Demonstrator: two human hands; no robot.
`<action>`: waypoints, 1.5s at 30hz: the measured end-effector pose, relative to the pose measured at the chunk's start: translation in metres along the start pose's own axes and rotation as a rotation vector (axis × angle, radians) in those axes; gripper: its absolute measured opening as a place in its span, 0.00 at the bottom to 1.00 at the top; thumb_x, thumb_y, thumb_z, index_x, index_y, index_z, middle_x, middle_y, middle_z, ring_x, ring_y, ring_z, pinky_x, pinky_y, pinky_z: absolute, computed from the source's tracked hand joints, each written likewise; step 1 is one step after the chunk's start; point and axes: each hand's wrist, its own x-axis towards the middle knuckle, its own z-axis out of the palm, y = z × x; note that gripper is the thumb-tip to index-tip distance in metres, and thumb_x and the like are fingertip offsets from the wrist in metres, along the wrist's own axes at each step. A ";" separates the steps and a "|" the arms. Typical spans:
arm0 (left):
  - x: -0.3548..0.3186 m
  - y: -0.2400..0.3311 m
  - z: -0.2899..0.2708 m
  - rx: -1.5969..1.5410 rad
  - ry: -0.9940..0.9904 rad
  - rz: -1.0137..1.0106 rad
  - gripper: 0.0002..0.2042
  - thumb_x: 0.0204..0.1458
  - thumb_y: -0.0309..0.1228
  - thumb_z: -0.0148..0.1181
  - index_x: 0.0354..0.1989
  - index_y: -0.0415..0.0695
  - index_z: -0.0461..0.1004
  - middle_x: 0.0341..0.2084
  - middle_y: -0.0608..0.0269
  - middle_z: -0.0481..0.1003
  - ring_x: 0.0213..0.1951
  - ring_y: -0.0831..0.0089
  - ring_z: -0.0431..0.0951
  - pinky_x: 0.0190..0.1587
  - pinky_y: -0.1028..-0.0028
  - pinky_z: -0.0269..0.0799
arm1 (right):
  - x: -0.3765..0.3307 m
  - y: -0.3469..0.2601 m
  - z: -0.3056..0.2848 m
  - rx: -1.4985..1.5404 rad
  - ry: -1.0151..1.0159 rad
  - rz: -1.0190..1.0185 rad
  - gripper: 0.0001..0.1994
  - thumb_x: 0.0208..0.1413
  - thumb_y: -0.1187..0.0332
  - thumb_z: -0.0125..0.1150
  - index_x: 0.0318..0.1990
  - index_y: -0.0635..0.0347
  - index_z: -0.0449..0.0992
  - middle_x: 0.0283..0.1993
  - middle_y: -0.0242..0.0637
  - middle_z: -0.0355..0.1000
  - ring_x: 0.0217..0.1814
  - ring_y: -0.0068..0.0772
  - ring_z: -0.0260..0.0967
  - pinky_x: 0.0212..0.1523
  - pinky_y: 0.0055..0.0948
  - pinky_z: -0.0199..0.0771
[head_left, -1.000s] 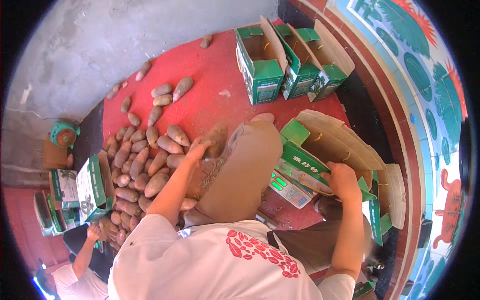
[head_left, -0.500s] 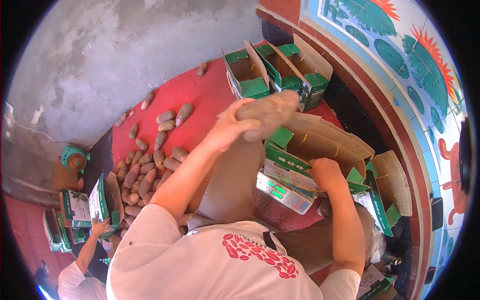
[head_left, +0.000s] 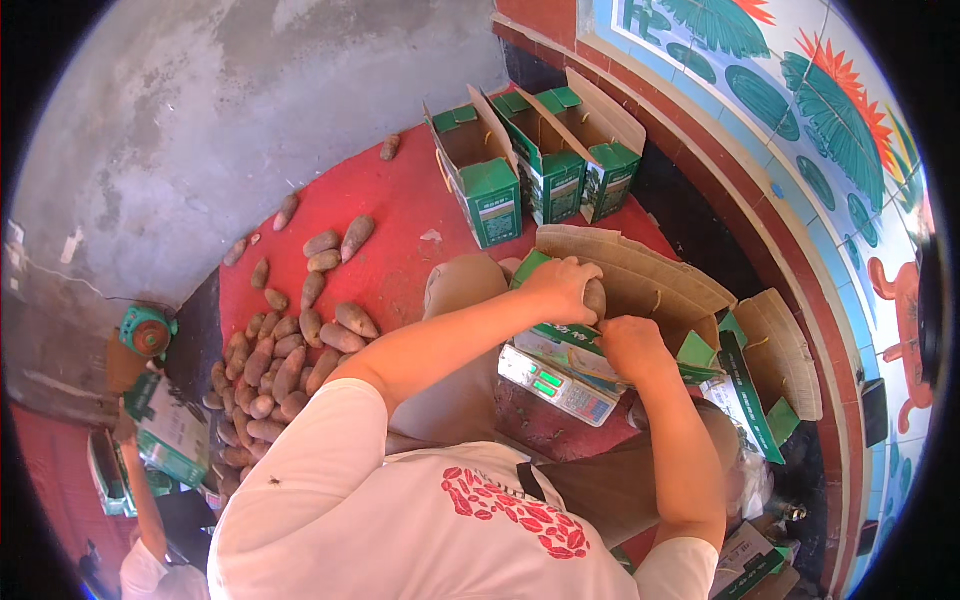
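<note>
My left hand (head_left: 558, 288) holds a brown sweet potato (head_left: 596, 299) at the mouth of an open green carton (head_left: 655, 285) with brown cardboard flaps. The carton stands on a small scale (head_left: 556, 386) with a lit green display. My right hand (head_left: 628, 345) grips the carton's near rim, just beside my left hand. The inside of the carton is hidden behind both hands.
A heap of sweet potatoes (head_left: 280, 360) lies on the red mat (head_left: 400, 230) to my left, with strays further out. Three open green cartons (head_left: 545, 170) stand at the back. Another person's arm (head_left: 140, 480) handles green cartons at lower left. A painted wall (head_left: 800, 130) curves along the right.
My left hand lifted a sweet potato from the heap and carried it right to the carton on the scale. My right hand stayed on the carton.
</note>
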 end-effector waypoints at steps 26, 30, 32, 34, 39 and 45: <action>-0.084 -0.095 -0.078 -0.329 0.822 0.102 0.06 0.48 0.22 0.59 0.35 0.40 0.77 0.32 0.55 0.78 0.36 0.64 0.79 0.42 0.69 0.74 | 0.004 -0.003 -0.015 0.045 -0.022 0.082 0.12 0.53 0.60 0.59 0.32 0.60 0.76 0.30 0.47 0.75 0.38 0.50 0.74 0.38 0.45 0.72; -0.138 -0.185 -0.044 -0.199 0.788 -0.219 0.08 0.48 0.24 0.58 0.37 0.40 0.76 0.34 0.53 0.78 0.37 0.58 0.79 0.42 0.66 0.74 | 0.005 -0.005 -0.019 0.047 -0.050 0.099 0.12 0.52 0.61 0.59 0.34 0.61 0.77 0.32 0.48 0.76 0.40 0.49 0.74 0.40 0.44 0.73; -0.175 -0.235 0.000 -0.137 0.656 -0.413 0.08 0.48 0.27 0.58 0.37 0.41 0.76 0.33 0.51 0.78 0.37 0.56 0.79 0.41 0.64 0.74 | 0.007 -0.006 -0.019 0.041 -0.038 0.082 0.12 0.52 0.60 0.60 0.34 0.61 0.77 0.32 0.49 0.75 0.39 0.50 0.74 0.40 0.45 0.73; -0.215 -0.271 0.046 -0.067 0.471 -0.617 0.08 0.49 0.30 0.56 0.36 0.42 0.76 0.32 0.50 0.78 0.36 0.53 0.79 0.39 0.61 0.74 | 0.009 -0.005 -0.018 0.044 -0.033 0.136 0.13 0.51 0.60 0.61 0.33 0.62 0.76 0.32 0.49 0.75 0.39 0.51 0.74 0.41 0.45 0.72; -0.311 -0.306 0.161 0.057 -0.200 -0.865 0.14 0.50 0.38 0.54 0.43 0.50 0.76 0.38 0.51 0.78 0.42 0.53 0.78 0.46 0.60 0.72 | 0.011 -0.003 -0.022 0.106 -0.040 0.133 0.13 0.50 0.61 0.62 0.34 0.64 0.76 0.31 0.53 0.73 0.38 0.55 0.72 0.40 0.47 0.70; -0.382 -0.281 0.210 -0.017 -0.691 -0.907 0.19 0.46 0.32 0.58 0.50 0.50 0.72 0.46 0.52 0.75 0.46 0.53 0.76 0.46 0.54 0.72 | 0.011 -0.001 -0.024 0.168 -0.051 0.170 0.13 0.49 0.63 0.62 0.34 0.66 0.75 0.32 0.57 0.72 0.39 0.59 0.70 0.41 0.48 0.68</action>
